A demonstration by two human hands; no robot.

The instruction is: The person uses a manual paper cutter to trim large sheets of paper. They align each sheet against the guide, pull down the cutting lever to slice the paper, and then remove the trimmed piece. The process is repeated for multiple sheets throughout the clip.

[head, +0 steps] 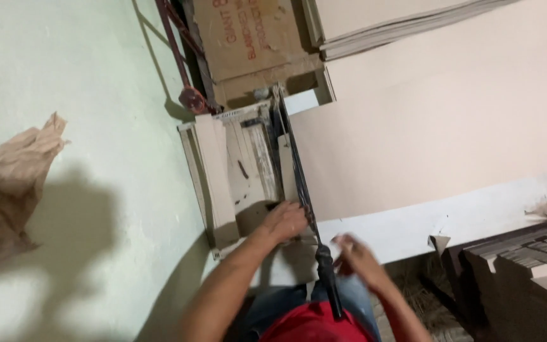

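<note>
left hand (284, 220) flat, open, pressing card strip (286, 168) on cutter bed (232, 171) | right hand (357, 253) blurred, grip unclear, beside black lever handle (328, 278)

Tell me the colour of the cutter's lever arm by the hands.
Black, seen in the head view: the lever arm runs between both hands.

Dim, soft indoor light; a broad shadow is cast at lower left, and the right hand (357, 254) is motion-blurred.

Cutter board (235, 171) left of the large sheet (438, 114), blade arm (295, 171) between.
</note>
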